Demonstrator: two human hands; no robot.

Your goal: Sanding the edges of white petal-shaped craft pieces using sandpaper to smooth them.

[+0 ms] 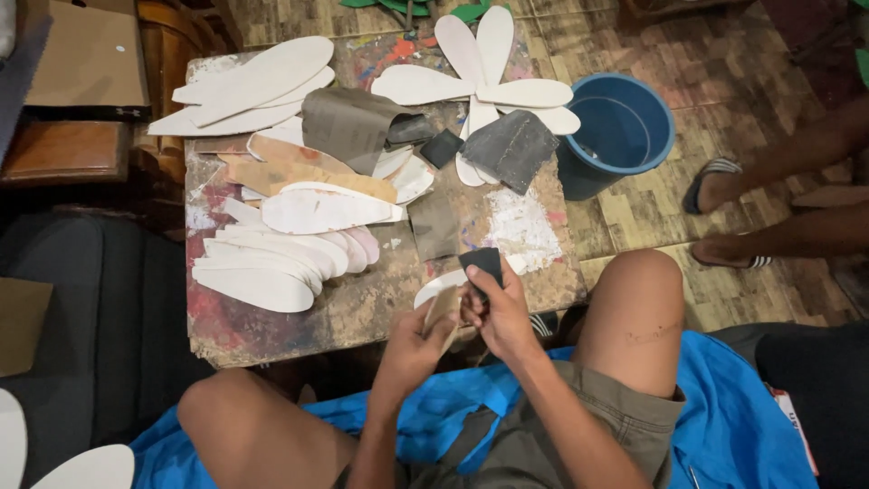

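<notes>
We see both hands working just past the near edge of the worktop (pixel 272 335), above the lap. The left hand (pixel 412 349) has its fingers closed around a pale leaf-shaped cutout (pixel 444 308), which stands tilted, its upper end reaching over the worktop's near edge. The right hand (pixel 498 312) pinches a small dark piece of sandpaper (pixel 482 263) between thumb and fingertips, pressed against the cutout's upper part; the two hands touch each other.

On the worktop, a fanned stack of white cutouts (pixel 262 263) lies toward the left edge, close to it. More long white cutouts (pixel 253 81) overhang the far left corner, and another fan of white cutouts (pixel 484 68) reaches past the far edge. Grey sandpaper sheets (pixel 511 149) lie between them. A bare, paint-stained strip runs along the near edge, and a white dusty patch (pixel 520 226) sits near the right edge, so the near right corner holds the most open room.

A blue bucket (pixel 625 131) stands on the floor, touching the worktop's right side. Beyond it, another person's sandalled feet (pixel 724 217) rest well apart from the hands.
</notes>
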